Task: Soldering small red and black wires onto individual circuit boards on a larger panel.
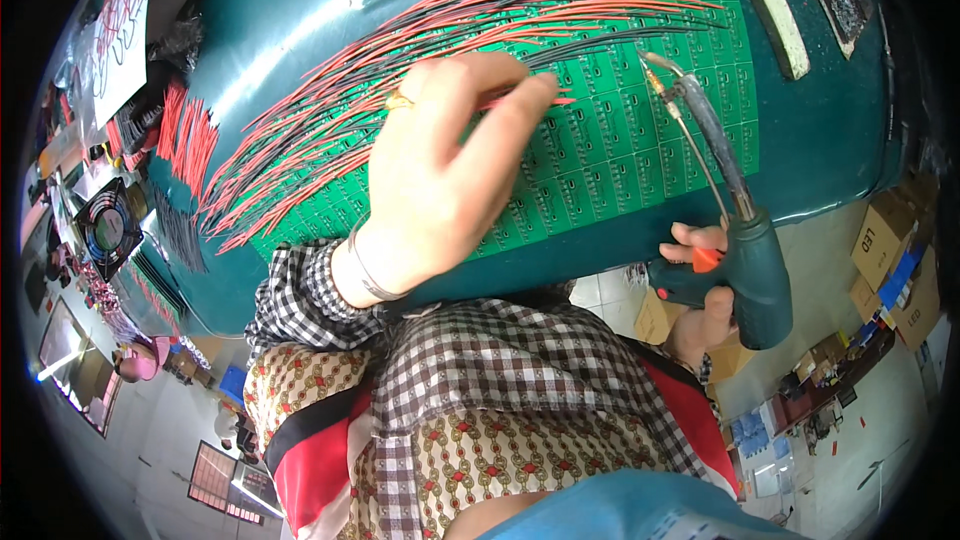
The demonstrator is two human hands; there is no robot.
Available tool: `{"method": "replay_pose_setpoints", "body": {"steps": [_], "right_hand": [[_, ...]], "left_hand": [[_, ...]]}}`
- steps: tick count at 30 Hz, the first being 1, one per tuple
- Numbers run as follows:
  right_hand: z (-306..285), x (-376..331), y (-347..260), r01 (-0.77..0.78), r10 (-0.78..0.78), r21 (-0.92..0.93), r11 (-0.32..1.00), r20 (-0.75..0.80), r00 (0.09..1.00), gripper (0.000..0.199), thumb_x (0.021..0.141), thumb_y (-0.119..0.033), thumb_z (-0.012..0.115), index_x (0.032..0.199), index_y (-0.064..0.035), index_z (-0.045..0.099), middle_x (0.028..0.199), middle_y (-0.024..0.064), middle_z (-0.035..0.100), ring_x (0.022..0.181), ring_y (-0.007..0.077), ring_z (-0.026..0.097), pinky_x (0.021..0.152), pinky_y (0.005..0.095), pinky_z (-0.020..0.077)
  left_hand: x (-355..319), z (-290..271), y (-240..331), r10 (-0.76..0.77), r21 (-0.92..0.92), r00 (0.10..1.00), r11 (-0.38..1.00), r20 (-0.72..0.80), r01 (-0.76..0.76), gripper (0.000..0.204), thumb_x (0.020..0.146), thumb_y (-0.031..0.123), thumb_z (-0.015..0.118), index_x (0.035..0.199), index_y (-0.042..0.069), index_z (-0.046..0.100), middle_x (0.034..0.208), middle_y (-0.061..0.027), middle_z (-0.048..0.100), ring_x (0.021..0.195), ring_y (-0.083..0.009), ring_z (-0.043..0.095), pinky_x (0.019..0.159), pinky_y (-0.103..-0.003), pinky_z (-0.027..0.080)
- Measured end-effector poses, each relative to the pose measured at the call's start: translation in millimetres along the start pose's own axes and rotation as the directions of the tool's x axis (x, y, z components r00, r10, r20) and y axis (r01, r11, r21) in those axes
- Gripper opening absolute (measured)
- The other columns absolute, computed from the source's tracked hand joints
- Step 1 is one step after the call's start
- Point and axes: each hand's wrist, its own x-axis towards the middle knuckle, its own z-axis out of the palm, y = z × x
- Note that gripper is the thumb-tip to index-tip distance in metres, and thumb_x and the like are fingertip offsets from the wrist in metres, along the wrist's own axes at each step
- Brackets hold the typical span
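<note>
A large panel of green circuit boards (pixel 610 165) lies on the table, with long rows of red and black wires (pixel 390 45) stretched across it. My left hand (pixel 440 165) reaches over the panel's middle, fingers bent and thumb drawn toward them. A red wire (pixel 565 100) shows at these fingertips, which look closed on it; the grip itself is partly hidden. On the right, my right hand (pixel 705 315) grips a dark green soldering gun (pixel 763 280) with an orange trigger. Its metal tip (pixel 650 58) points up and left over the panel's right part, apart from my left hand.
Bundles of red wires (pixel 187 140) and black wires (pixel 178 230) lie on the green table cover (pixel 820 130) at left, near a small black fan (pixel 108 228). A pale strip (pixel 770 5) lies beyond the panel at right. Cardboard boxes (pixel 885 245) stand right.
</note>
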Motion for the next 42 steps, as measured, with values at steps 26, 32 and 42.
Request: {"method": "replay_pose_setpoints", "body": {"steps": [26, 32, 42], "right_hand": [[14, -4, -10, -0.121, 0.123, -0.027, 0.992, 0.051, 0.991, 0.068, 0.084, -0.057, 0.068, 0.099, 0.0076, 0.055, 0.09, 0.0156, 0.058, 0.086, 0.0268, 0.062, 0.082, 0.0439, 0.0562], [13, -4, -7, -0.095, 0.097, -0.025, 0.995, 0.071, 0.993, 0.065, 0.085, -0.054, 0.069, 0.1, 0.0079, 0.056, 0.09, 0.0161, 0.059, 0.085, 0.0268, 0.062, 0.082, 0.0443, 0.0563], [9, -2, -10, -0.086, 0.1, -0.148, 0.985, 0.088, 0.991, 0.067, 0.085, -0.057, 0.068, 0.099, 0.0081, 0.058, 0.09, 0.0179, 0.064, 0.081, 0.0264, 0.064, 0.08, 0.0426, 0.057]], "left_hand": [[0, 16, 2, 0.019, 0.034, 1.0, 0.999, 0.023, -0.02, 0.03, 0.071, 0.004, 0.067, 0.101, 0.003, 0.068, 0.091, -0.0051, 0.056, 0.068, -0.0185, 0.055, 0.054, -0.028, 0.046], [0, 17, 2, 0.017, 0.032, 1.0, 0.999, 0.022, -0.018, 0.03, 0.07, 0.003, 0.067, 0.1, 0.003, 0.068, 0.091, -0.0054, 0.056, 0.07, -0.0188, 0.056, 0.056, -0.028, 0.047], [-1, 16, 0, 0.022, 0.037, 1.0, 0.999, 0.017, -0.023, 0.03, 0.07, 0.004, 0.067, 0.1, 0.003, 0.067, 0.091, -0.0052, 0.056, 0.071, -0.019, 0.056, 0.057, -0.029, 0.047]]}}
